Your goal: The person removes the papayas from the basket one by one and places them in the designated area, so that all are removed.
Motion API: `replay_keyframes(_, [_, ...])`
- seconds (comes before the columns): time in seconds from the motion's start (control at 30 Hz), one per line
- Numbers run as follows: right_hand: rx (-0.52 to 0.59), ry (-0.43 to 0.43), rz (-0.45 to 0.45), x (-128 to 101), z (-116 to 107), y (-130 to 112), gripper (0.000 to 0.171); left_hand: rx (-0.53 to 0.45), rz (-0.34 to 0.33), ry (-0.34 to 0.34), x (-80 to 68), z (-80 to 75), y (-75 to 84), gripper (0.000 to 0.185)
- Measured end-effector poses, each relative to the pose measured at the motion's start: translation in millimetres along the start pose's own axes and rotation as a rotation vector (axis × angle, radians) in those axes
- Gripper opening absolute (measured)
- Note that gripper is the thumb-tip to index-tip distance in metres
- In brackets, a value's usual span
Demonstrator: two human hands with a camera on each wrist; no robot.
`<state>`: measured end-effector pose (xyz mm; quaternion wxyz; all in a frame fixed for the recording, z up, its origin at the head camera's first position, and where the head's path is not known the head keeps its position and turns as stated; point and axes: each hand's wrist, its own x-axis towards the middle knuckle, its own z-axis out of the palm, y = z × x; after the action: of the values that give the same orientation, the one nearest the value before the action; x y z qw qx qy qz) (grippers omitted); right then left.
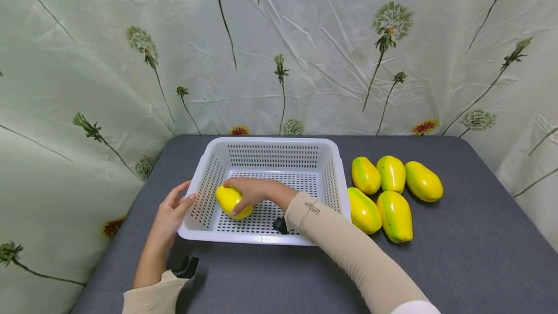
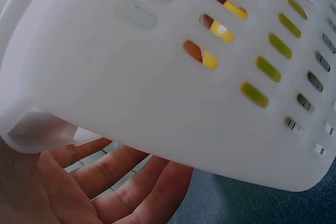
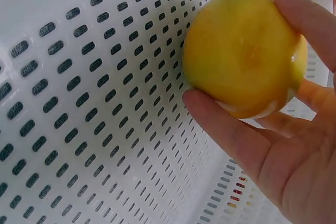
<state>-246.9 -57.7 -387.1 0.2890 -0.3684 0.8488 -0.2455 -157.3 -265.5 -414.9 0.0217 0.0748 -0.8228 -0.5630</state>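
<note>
A yellow papaya [image 1: 228, 200] with a green tinge sits low inside the white perforated basket [image 1: 270, 239], toward its left side. My right hand [image 1: 251, 193] grips it from above, thumb on one side and fingers on the other; in the right wrist view the papaya [image 3: 241, 56] is between thumb and fingers, close to the basket floor. At the basket's left rim, my left hand [image 1: 171, 212] holds on with the thumb over the edge. In the left wrist view its fingers [image 2: 123, 182] show beside the outer wall, their tips partly hidden.
Right of the basket several more papayas [image 1: 394, 217] lie grouped on the grey cloth-covered table [image 1: 471, 256]. Behind the table hangs a pale curtain [image 1: 331, 52] printed with dandelions. A black wrist device [image 1: 280, 225] shows by the right sleeve.
</note>
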Motion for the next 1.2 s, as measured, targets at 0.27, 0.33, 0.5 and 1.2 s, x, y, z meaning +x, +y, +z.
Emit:
replay_keyframes(0.27, [0.038,0.045,-0.054,-4.3,-3.5,2.1,0.072,0.006,0.008,0.002,-0.8,-0.4,0.8,0.055])
replay_keyframes(0.33, [0.04,0.063,-0.079,-6.3,-4.6,2.8,0.072,0.008,0.008,0.003,-1.0,-0.5,0.9,0.055])
replay_keyframes(0.5, [0.042,0.113,-0.118,-13.7,-8.8,4.9,0.072,0.002,0.01,0.003,-1.1,-0.5,0.6,0.054])
replay_keyframes(1.2, [0.34,0.326,-0.19,-65.4,-40.7,25.5,0.07,-0.04,0.057,-0.004,-1.7,0.5,-0.3,0.051])
